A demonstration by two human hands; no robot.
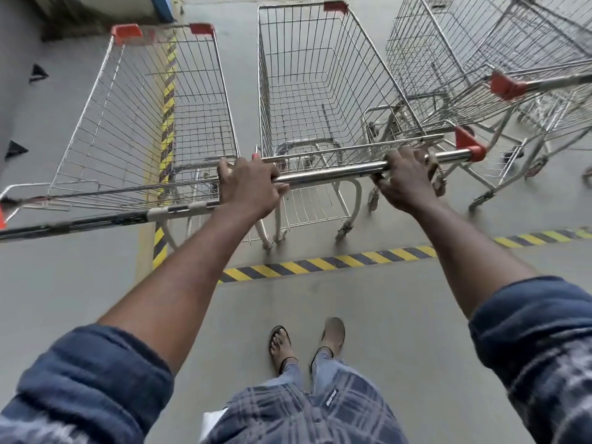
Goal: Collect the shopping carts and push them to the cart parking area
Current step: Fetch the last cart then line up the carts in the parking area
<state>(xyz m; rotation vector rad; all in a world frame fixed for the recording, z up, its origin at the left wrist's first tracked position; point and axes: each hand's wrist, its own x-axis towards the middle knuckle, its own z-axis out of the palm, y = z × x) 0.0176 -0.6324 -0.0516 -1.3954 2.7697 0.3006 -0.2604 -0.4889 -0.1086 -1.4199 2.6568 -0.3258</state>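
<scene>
Plain grey concrete floor (pixel 384 315) with yellow-and-black hazard stripes (pixel 320 263) — one line across, another running away on the left. Couple of black triangle marks (pixel 38 73) far left, pale wall (pixel 96 8) with a blue edge (pixel 161 8) up top.

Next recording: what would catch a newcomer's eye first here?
The left hand and right hand both grip the steel handle of the middle cart, centre frame. An empty left cart stands beside it, more carts crowd the upper right, and a yellow-black floor stripe crosses behind its wheels.
</scene>
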